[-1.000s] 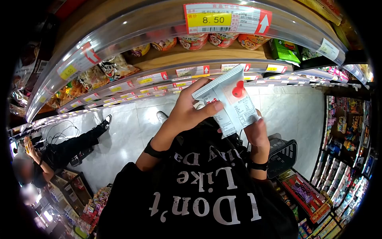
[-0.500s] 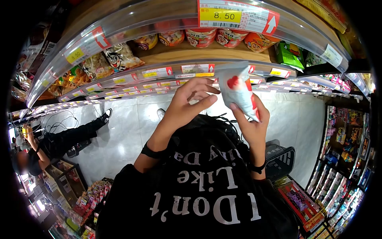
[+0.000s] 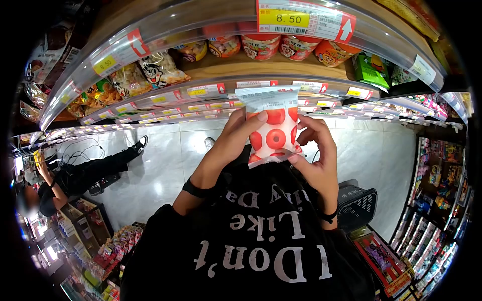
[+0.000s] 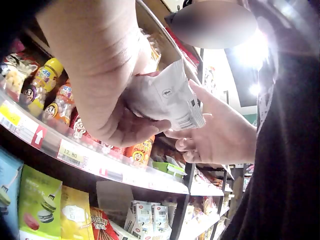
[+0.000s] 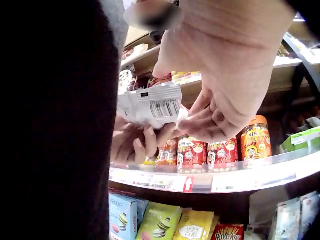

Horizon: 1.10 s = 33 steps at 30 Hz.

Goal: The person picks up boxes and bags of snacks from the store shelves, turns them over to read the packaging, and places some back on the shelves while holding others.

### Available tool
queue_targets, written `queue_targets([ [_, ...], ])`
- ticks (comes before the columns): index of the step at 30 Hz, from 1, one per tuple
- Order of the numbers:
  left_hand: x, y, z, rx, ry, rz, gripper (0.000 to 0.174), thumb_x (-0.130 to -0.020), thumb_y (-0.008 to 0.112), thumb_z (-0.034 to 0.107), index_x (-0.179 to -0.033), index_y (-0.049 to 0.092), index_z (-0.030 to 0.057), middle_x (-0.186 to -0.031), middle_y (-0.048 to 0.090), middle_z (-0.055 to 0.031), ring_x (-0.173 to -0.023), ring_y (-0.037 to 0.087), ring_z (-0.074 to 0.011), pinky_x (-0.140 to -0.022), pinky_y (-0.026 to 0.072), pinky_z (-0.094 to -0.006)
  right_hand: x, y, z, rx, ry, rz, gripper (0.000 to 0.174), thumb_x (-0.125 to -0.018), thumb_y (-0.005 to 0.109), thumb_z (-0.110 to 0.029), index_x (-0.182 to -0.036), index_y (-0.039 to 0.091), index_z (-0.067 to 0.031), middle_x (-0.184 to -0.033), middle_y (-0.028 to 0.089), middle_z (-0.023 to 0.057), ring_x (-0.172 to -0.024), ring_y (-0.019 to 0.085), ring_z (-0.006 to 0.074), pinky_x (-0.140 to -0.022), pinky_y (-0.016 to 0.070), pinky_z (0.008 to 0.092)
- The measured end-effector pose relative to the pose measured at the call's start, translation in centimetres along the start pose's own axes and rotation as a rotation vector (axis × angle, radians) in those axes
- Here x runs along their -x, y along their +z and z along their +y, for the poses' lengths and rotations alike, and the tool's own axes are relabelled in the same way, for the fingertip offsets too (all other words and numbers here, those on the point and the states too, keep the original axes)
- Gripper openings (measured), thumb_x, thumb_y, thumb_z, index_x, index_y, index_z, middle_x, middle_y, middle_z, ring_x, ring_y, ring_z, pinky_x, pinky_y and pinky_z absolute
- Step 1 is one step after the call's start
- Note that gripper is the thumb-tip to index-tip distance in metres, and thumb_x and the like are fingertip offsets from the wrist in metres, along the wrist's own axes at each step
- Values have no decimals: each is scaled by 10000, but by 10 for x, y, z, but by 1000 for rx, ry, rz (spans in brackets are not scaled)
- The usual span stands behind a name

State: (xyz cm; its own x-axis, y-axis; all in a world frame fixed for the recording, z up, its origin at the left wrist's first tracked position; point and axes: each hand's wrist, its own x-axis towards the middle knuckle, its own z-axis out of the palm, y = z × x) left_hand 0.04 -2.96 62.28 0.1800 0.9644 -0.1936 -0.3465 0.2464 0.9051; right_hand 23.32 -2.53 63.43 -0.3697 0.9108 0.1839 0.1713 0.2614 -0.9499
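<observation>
Setting: shop aisle, pale tiled floor (image 3: 163, 175), curved wooden shelf (image 3: 216, 71) with a clear plastic front strip. Large price label (image 3: 306, 21) on the strip reads 8.50. Shelf stock: lidded jars (image 3: 261, 46) in a row, clear snack bags (image 3: 161, 70) toward the left, green packet (image 3: 371, 70) toward the right. Left wrist view, lower shelf: green pouch (image 4: 37, 202) beside yellow pouch (image 4: 75, 215).

Specimen: packet (image 3: 273, 135), white with red round prints, pale band along its upper end. Position: between the two hands, in front of the shelf and above the dark shirt (image 3: 251, 241).

Left hand (image 3: 226, 145): grips the packet at its left edge, thumb across the printed face, fingers behind. Right hand (image 3: 321, 160): bent fingers at the right edge, thumb on the lower right corner. Hands apart at the printed face; whether fingertips meet behind, cannot tell.

Surroundings: black basket (image 3: 357, 203) on the floor, right side; another person (image 3: 90, 168) at far left, dark clothing.
</observation>
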Motion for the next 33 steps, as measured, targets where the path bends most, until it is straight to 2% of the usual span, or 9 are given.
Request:
queue_targets([
  [7,0,22,1,-447,182,-162,565,-1026,710,274,-1467,543,-37,-1374,635,-158,-1161,649,-209,-1048,483,-343,1,3,-5,282,-11,105,812,-723,950,-198,-1391,546,28,-1246,622,170,-1061,643,302,-881,545,380],
  [10,1,25,6,-454,150,-286,790,-1006,735,240,-1624,306,-2,-1441,581,-178,-1114,673,-215,-1053,497,-385,0,-8,-2,292,-48,184,758,-748,937,-171,-1371,560,39,-1239,641,181,-1046,653,274,-907,543,381],
  [13,4,20,7,-390,183,-317,683,-1031,659,126,-1620,332,20,-1425,614,-145,-1127,684,-216,-1049,483,-375,-6,-44,20,418,-37,417,745,-844,898,-218,-1434,534,54,-1227,684,180,-1077,666,217,-856,564,356],
  [18,11,0,5,-459,147,-301,549,-1040,609,80,-1560,443,19,-1357,668,-136,-1097,684,-204,-1024,497,-353,-75,-122,3,421,136,695,729,-923,837,-287,-1457,499,77,-980,724,126,-779,658,137,-703,533,261],
  [23,12,-10,1,-501,191,-295,494,-1050,641,142,-1498,478,14,-1311,700,-144,-1074,710,-226,-1009,514,-365,-113,-166,36,642,-31,744,418,-890,829,-328,-1098,656,-10,-945,707,130,-927,562,343,-855,473,464],
  [27,26,-21,-4,-515,142,-222,459,-1061,624,143,-1483,494,19,-1294,711,-139,-1076,707,-230,-1005,513,-362,-109,-153,39,912,31,753,532,-906,823,-315,-1272,626,17,-1152,700,203,-1139,579,384,-980,476,458],
  [29,31,-24,-3,-533,118,-187,444,-1066,617,146,-1476,503,22,-1286,715,-137,-1082,704,-226,-1006,511,-358,-96,-150,67,835,-273,846,648,-914,825,-272,-1406,542,42,-1378,615,234,-1316,533,396,-1096,432,458],
  [30,32,-27,-4,-523,114,-156,417,-1081,588,160,-1463,513,11,-1280,714,-132,-1083,699,-215,-995,514,-356,-86,-139,61,828,-209,860,686,-922,821,-221,-1461,490,45,-1523,510,239,-1407,489,378,-1149,395,451],
  [33,43,-40,-11,-482,46,-52,393,-1083,580,147,-1452,533,21,-1261,721,-116,-1094,677,-194,-1009,495,-336,-63,-121,83,746,-255,932,593,-935,798,-180,-1421,530,27,-1472,537,221,-1361,517,343,-1102,427,429],
])
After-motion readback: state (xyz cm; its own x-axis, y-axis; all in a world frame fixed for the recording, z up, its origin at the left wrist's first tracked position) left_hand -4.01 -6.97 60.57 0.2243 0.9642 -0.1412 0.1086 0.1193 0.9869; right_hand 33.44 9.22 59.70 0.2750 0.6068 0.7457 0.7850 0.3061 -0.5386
